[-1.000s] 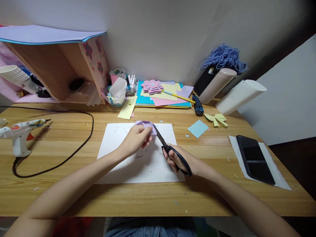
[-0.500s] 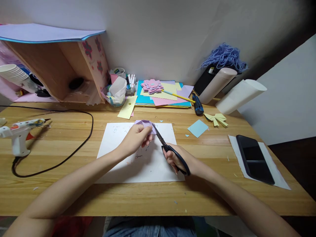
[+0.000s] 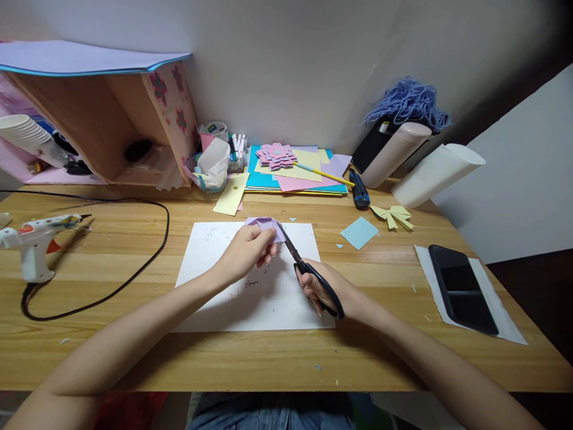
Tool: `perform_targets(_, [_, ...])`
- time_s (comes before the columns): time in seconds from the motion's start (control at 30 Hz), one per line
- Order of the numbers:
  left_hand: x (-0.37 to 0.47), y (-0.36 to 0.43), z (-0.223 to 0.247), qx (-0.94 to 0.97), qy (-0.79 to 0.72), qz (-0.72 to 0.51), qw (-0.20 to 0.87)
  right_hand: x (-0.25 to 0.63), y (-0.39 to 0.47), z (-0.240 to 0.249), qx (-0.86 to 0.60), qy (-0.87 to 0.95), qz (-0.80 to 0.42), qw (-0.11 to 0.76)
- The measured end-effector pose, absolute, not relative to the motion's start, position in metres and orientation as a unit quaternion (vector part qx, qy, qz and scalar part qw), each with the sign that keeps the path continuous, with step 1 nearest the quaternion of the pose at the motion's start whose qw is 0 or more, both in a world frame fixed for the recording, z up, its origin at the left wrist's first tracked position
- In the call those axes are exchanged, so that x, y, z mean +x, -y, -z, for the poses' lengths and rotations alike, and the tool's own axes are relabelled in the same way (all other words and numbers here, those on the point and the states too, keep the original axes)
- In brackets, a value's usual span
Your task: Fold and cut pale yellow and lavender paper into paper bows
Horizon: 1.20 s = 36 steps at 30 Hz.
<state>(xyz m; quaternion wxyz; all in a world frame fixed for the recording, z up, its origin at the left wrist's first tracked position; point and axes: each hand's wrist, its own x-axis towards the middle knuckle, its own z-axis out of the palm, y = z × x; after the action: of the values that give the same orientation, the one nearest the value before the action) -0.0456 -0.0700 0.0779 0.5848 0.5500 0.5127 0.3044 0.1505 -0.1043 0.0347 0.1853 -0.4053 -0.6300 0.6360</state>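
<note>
Pinched between the thumb and fingers of my left hand [image 3: 250, 248] is a piece of folded purple paper [image 3: 265, 223]; my fingers cover its lower part. My right hand [image 3: 320, 283] grips a pair of black-handled scissors [image 3: 293, 251], fingers through the loops. The blades point up and left and lie against the right edge of the purple paper; how far apart they are is hard to make out. Both hands are above a white sheet [image 3: 210, 310] with small pen marks on it.
At left lie a hot glue gun [image 3: 38, 245] and its black cord [image 3: 168, 227]. A blue paper square [image 3: 359, 233], a yellow paper bow [image 3: 394, 216], a utility knife [image 3: 359, 190] and a phone [image 3: 463, 289] are to the right. Behind stand a cardboard box [image 3: 172, 119] and stacked coloured paper [image 3: 295, 189].
The purple paper has shifted very slightly to the right against the scissor blades. Both hands otherwise keep nearly the same position and hold.
</note>
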Motion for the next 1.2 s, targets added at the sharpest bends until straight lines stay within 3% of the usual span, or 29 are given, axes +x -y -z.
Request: perform_targets(1.2, [-0.046,0.07,-0.071,0.551,-0.514,-0.292,0.589,0.148,0.104,-0.032,-0.413,0.617,-0.639,0.199])
